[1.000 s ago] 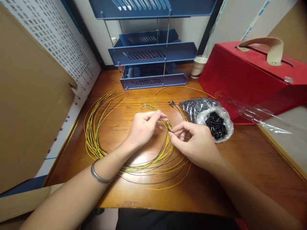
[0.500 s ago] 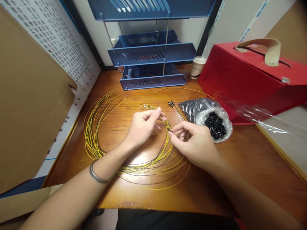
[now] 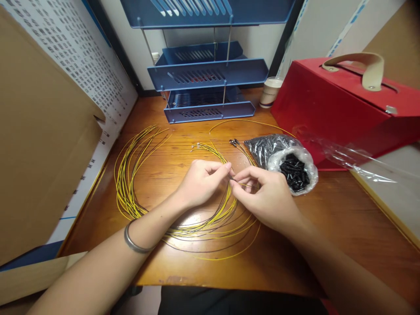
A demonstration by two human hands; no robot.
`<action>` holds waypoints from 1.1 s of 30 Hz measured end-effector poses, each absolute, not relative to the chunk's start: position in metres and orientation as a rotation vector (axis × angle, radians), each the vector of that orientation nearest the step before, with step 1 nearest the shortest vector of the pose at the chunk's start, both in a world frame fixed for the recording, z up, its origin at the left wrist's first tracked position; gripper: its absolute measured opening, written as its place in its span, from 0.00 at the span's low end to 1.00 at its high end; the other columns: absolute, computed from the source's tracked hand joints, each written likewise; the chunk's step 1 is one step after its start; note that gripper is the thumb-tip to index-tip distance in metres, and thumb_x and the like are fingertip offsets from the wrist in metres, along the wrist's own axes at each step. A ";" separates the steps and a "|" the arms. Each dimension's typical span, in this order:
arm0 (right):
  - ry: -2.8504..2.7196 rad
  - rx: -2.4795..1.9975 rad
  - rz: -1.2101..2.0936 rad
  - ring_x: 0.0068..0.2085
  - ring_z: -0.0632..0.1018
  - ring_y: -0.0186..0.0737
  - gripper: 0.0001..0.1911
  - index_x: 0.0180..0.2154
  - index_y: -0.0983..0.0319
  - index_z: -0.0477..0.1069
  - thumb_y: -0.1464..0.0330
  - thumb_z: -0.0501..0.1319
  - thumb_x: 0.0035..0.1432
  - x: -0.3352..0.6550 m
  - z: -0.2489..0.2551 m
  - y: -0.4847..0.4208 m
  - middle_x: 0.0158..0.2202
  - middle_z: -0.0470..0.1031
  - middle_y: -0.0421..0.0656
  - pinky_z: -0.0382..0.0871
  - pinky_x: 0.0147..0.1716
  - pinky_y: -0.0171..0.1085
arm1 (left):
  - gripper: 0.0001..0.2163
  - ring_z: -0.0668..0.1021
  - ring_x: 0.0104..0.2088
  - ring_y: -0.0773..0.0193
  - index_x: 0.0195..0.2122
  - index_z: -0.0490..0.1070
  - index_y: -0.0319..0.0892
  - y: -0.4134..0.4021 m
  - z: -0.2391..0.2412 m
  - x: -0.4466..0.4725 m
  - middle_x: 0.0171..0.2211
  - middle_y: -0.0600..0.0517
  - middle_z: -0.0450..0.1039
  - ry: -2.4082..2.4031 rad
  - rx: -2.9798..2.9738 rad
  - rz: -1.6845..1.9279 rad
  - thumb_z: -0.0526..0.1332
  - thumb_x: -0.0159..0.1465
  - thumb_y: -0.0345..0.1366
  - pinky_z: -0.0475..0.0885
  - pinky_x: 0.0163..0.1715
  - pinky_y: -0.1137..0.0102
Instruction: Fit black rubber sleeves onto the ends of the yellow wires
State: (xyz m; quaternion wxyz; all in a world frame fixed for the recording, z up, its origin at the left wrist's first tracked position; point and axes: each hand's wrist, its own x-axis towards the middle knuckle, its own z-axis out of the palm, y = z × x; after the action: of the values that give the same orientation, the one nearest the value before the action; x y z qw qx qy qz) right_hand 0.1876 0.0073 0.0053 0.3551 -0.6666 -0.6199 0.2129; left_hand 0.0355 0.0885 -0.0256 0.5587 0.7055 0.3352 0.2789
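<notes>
A loose coil of yellow and black wires (image 3: 127,192) lies on the table, with metal-tipped ends near its middle. Above the coil's right side, my left hand (image 3: 206,181) is closed in a pinch, its fingertips meeting those of my right hand; what sits in that pinch is hidden. My right hand (image 3: 267,192) pinches a thin wire (image 3: 243,184) between thumb and forefinger. Several wires with black-capped ends (image 3: 234,142) lie just beyond my right hand. Beside it, an open plastic bag (image 3: 272,146) holds small black sleeves (image 3: 294,172).
A blue tiered tray rack (image 3: 210,114) stands at the back, with a paper cup (image 3: 271,92) to its right. On the right is a red box (image 3: 328,105) with a beige handle. Cardboard (image 3: 42,131) borders the left. A single yellow wire (image 3: 243,120) arcs across the back.
My left hand has moved right and slightly down, going from partly spread fingers to a pinch at my right fingertips. My right hand has stayed nearly still.
</notes>
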 end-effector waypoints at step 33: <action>-1.633 -1.784 0.577 0.18 0.67 0.29 0.04 0.27 0.62 0.75 0.70 0.62 0.52 0.189 0.004 0.006 0.19 0.73 0.36 0.59 0.20 0.31 | 0.21 0.71 0.18 0.71 0.27 0.74 0.38 0.100 -0.021 0.040 0.21 0.51 0.75 1.047 1.246 0.993 0.61 0.66 0.52 0.66 0.20 0.76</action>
State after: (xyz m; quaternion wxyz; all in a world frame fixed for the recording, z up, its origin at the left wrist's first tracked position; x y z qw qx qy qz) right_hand 0.1887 0.0057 0.0042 0.3215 -0.6794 -0.6219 0.2197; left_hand 0.0396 0.0996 -0.0207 0.5792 0.5328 0.4478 0.4245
